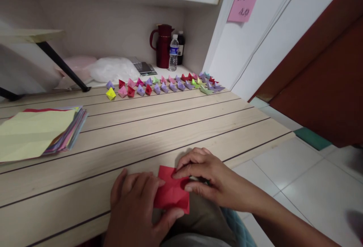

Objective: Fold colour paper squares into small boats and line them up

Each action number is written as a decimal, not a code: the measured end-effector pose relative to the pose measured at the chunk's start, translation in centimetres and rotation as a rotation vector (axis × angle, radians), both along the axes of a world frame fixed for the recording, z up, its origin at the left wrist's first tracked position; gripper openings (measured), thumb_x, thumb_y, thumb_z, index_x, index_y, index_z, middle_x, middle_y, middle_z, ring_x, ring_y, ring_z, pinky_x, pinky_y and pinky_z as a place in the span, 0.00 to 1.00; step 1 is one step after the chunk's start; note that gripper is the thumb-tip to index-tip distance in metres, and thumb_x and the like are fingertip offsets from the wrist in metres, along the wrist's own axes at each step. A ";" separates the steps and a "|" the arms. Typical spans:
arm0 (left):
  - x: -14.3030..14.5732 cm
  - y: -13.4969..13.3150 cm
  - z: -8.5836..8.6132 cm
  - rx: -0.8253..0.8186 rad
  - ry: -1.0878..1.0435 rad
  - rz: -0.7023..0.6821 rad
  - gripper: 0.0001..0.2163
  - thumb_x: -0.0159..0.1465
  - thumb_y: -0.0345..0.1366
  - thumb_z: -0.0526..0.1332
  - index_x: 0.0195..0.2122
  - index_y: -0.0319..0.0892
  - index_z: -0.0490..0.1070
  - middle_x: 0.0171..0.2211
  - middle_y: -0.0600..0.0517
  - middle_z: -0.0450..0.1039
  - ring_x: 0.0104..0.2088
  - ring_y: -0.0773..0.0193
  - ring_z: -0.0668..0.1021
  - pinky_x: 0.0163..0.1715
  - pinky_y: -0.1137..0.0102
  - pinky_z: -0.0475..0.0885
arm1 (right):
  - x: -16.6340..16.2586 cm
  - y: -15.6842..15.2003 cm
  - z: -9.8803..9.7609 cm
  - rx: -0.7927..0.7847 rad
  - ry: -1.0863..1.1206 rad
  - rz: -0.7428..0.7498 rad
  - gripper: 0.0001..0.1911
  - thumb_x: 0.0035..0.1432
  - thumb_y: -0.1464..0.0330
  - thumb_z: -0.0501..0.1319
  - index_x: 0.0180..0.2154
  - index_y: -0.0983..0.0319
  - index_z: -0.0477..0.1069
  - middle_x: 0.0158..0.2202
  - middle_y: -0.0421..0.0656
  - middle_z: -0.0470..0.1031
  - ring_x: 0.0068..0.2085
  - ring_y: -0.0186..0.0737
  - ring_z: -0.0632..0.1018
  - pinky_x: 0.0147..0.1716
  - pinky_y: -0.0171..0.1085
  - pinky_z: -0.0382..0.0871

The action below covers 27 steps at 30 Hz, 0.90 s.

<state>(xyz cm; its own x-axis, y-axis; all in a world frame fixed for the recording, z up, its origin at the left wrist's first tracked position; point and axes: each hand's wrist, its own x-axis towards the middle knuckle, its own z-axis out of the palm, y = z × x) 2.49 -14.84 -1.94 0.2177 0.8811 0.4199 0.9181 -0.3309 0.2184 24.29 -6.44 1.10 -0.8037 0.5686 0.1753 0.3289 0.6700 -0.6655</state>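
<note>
A folded red paper (pixel 171 193) lies at the near edge of the wooden table (pixel 159 126). My left hand (pixel 136 205) grips its left side, thumb under the lower edge and fingers on top. My right hand (pixel 207 179) pinches the paper's upper right part between fingertips and thumb. Both hands are closed on the paper.
A stack of coloured paper sheets (pixel 39 131) with a yellow sheet on top lies at the left. Rows of several small folded paper shapes (pixel 161 84) stand at the table's far side. Behind them are a dark red jug (pixel 163 47), a water bottle (pixel 173 54) and a plastic bag (pixel 113 69). White floor tiles (pixel 297 179) lie to the right.
</note>
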 end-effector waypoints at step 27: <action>0.4 -0.4 -0.7 -0.014 -0.100 0.085 0.18 0.57 0.56 0.61 0.39 0.50 0.68 0.37 0.52 0.77 0.42 0.52 0.75 0.56 0.46 0.56 | 0.2 0.2 0.3 -0.015 0.016 0.028 0.14 0.63 0.65 0.63 0.50 0.55 0.73 0.49 0.42 0.74 0.50 0.40 0.72 0.53 0.44 0.59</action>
<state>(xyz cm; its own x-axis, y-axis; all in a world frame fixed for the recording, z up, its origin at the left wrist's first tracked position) 2.88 -15.24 -2.67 0.1000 0.9006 0.4229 0.9161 -0.2491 0.3140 24.50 -6.24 1.36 -0.8168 0.5481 0.1800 0.2992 0.6692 -0.6802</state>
